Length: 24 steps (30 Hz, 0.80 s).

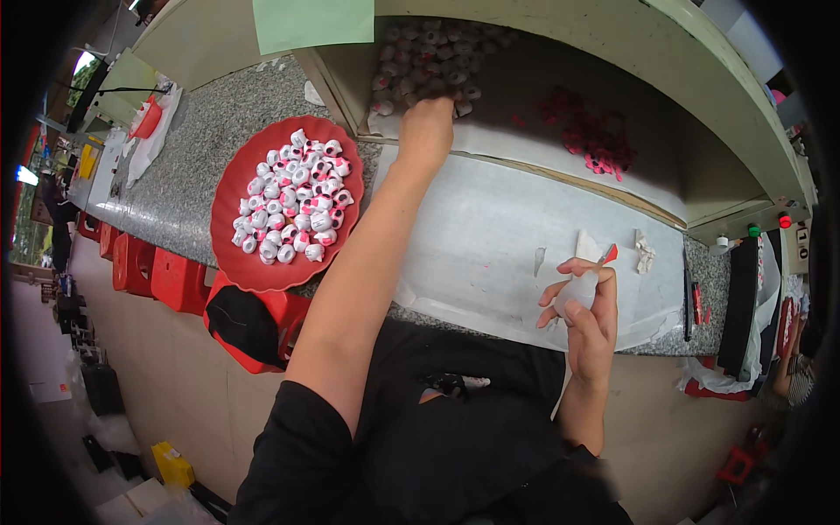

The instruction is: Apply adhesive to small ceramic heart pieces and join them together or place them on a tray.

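My left hand (429,131) reaches into the open shelf, at the near edge of a heap of small white figure pieces (433,57) with pink marks. Its fingers are curled downward, and whatever lies between them is hidden. Over the paper-covered worktop, my right hand (597,328) is wrapped round a small whitish squeeze bottle (576,296). A red tip (609,255) shows just beyond its fingers. Left of my left forearm, a scalloped red tray (229,206) holds many white figure pieces (293,197) with pink and black parts.
Small pink pieces (599,144) lie in the shelf's right part. White paper (472,232) covers the worktop, with crumpled tissue (645,252) on it. Pens (697,302) lie at the right. Red stools (179,278) stand under the left counter, one bearing a black cap (245,324).
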Each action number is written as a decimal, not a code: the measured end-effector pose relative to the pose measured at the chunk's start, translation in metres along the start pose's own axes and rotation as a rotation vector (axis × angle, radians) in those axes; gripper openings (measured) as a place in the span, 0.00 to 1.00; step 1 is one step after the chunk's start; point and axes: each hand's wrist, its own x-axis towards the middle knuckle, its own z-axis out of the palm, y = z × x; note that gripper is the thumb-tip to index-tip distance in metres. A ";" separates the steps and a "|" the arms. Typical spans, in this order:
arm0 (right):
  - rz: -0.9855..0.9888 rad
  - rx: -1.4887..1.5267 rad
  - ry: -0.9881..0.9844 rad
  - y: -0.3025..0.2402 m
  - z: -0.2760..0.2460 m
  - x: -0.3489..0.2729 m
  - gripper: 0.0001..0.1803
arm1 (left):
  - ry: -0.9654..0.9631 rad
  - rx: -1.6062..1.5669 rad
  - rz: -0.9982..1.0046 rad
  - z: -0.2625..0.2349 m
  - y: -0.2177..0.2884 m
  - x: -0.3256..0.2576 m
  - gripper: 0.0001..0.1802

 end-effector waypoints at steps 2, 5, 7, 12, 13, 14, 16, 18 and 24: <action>0.015 -0.008 0.008 -0.002 -0.004 -0.002 0.17 | -0.024 0.008 -0.003 0.004 -0.006 -0.003 0.08; 0.020 -0.013 0.053 -0.006 -0.009 -0.003 0.15 | 0.008 -0.453 -0.051 -0.018 0.018 -0.019 0.08; -0.050 -0.036 0.118 -0.008 -0.002 -0.003 0.14 | -0.163 -1.099 -0.310 -0.046 0.034 -0.040 0.10; -0.134 -0.017 0.117 -0.011 -0.007 -0.009 0.15 | -0.456 -1.759 -0.607 -0.071 0.057 -0.093 0.11; -0.177 0.028 0.150 -0.012 -0.007 -0.011 0.16 | -0.461 -1.762 -0.610 -0.074 0.061 -0.103 0.11; -0.237 0.079 0.198 -0.016 -0.002 -0.008 0.18 | -0.489 -1.792 -0.549 -0.075 0.065 -0.111 0.14; -0.290 0.122 0.196 -0.017 -0.001 -0.007 0.17 | -0.506 -1.836 -0.520 -0.074 0.074 -0.124 0.20; -0.343 0.167 0.192 -0.019 0.002 -0.008 0.16 | -0.502 -1.801 -0.526 -0.075 0.078 -0.134 0.19; -0.573 -0.227 0.288 -0.015 0.013 -0.016 0.19 | -0.364 -1.834 -0.493 -0.076 0.086 -0.149 0.15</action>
